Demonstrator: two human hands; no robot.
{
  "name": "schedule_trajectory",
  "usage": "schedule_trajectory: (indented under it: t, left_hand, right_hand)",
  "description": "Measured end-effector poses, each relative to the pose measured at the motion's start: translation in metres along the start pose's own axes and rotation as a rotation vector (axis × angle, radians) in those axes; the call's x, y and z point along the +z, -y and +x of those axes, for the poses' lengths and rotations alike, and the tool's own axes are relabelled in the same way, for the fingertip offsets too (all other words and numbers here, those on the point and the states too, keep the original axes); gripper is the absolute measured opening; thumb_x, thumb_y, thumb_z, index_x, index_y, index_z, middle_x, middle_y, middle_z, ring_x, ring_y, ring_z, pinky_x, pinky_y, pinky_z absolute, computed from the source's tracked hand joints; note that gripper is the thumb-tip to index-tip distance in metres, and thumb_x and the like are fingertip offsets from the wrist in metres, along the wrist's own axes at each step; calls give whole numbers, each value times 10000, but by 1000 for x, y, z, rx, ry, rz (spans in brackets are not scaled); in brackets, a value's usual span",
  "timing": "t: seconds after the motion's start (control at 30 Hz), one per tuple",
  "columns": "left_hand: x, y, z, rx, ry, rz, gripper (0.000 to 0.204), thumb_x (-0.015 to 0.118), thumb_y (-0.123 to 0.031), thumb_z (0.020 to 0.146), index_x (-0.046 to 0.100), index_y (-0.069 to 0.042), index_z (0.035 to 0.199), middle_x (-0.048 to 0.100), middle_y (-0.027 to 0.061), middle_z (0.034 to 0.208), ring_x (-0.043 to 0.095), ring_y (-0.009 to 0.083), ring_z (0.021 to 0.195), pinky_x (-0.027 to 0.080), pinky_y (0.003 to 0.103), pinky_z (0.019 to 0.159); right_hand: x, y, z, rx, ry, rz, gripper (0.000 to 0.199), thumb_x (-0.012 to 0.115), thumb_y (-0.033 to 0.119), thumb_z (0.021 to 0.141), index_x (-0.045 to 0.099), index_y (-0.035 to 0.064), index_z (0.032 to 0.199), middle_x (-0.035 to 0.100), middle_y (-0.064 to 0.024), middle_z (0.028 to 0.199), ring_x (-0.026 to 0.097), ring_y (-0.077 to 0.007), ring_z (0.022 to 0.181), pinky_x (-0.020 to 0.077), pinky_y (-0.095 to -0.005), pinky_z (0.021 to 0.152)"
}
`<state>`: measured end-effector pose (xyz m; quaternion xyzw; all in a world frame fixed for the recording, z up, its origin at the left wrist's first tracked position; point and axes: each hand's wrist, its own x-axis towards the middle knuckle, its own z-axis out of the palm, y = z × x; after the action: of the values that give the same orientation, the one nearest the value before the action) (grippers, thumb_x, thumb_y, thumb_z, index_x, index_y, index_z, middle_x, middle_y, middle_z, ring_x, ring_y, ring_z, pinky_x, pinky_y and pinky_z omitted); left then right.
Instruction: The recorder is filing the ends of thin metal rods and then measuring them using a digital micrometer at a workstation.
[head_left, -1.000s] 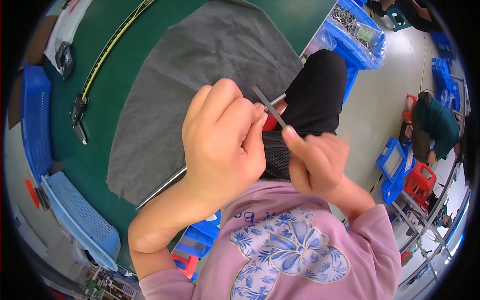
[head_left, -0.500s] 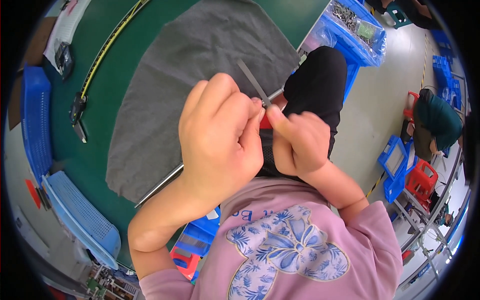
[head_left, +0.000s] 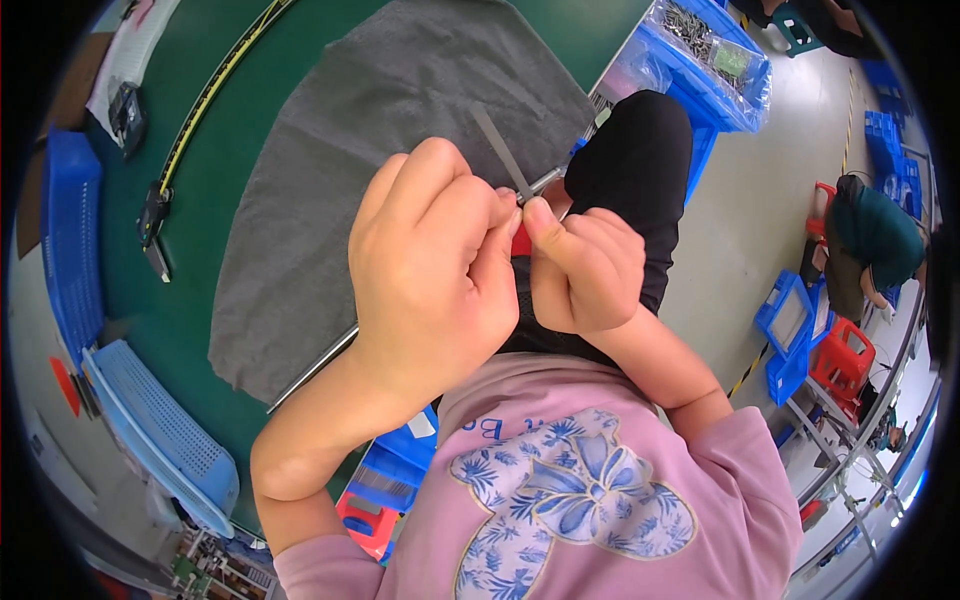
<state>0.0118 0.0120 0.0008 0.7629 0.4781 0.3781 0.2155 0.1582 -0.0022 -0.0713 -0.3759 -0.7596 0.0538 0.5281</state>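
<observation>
I am holding both hands up close to my chest, well above the bench [head_left: 250,170], because the piece I am working is small and needs to sit right under my eyes. My left hand [head_left: 435,270] is curling almost fully closed, the knuckles rounded over and the fingertips pressing toward the thumb, so whatever it is pinching is mostly hidden behind the fingers; I cannot tell exactly what it has inside. My right hand [head_left: 585,270] is bunching into a loose fist just beside it, thumb upright and touching the left fingertips, gripping something with a red part [head_left: 520,242] peeking out between the two hands. A thin flat metal strip [head_left: 500,150] is sticking up and away from where the fingertips are meeting, dull grey, straight-edged and stiff-looking, which is why I am steadying it from both sides. Beyond the hands a grey felt-like cloth [head_left: 340,190] is lying soft and matte on the smooth green bench surface, with a slim metal rod [head_left: 310,370] running beneath my left wrist. Off past my right hand a blue plastic bin [head_left: 720,70] is holding small parts under a clear bag.
</observation>
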Motion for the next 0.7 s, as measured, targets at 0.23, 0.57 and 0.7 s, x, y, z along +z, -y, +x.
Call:
schedule_trajectory:
  t: [0.23,0.57,0.7]
  left_hand:
    - [0,1,0,14,7,12,151,648,67,641,530,-15,689,459,91,712,466,276,635,374,370,547]
    - [-1,1,-1,11,-8,10,154,647,68,633,531,-17,688,462,95,722,465,282,634,376,369,545]
    - [1,2,3,1,6,10,151,646,63,631,536,-15,699,462,95,724,467,284,638,378,371,548]
  right_hand:
    - [-5,0,1,-18,36,-29,420,597,-37,533,667,-24,947,413,-10,538,398,-136,405,296,-264,392]
    - [-20,6,7,17,100,-35,466,581,-39,513,671,-20,970,376,6,507,352,-138,367,260,-265,375]
    - [-47,17,8,110,284,-83,431,576,-73,561,655,-21,982,365,1,497,349,-135,363,258,-286,382]
